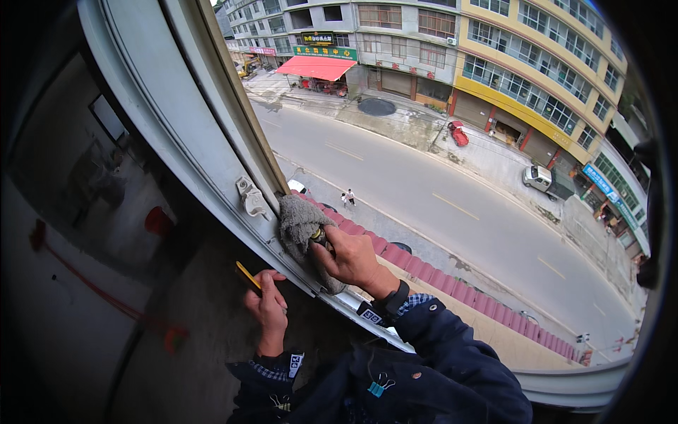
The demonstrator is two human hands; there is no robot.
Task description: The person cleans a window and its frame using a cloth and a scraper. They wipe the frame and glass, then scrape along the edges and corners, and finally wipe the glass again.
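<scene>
My right hand [351, 259] is closed around the handle of what looks like a window washer with a grey, fluffy sleeve [300, 219]. Its sleeve presses against the corner of the white window frame [201, 145], just below a metal window latch [252, 198]. Part of the washer's lower end is hidden behind my hand. Lower and to the left, my left hand [268, 304] grips a slim yellow-and-black tool [247, 276], on the room side of the frame. Fingers cover most of that tool, so its kind does not show.
Outside the window, far below, runs a road [395, 177] with buildings opposite. A ledge of dark red tiles [452, 283] lies under the opening. In the dim room to the left are a red bucket [158, 221] and a long red-handled broom [106, 286].
</scene>
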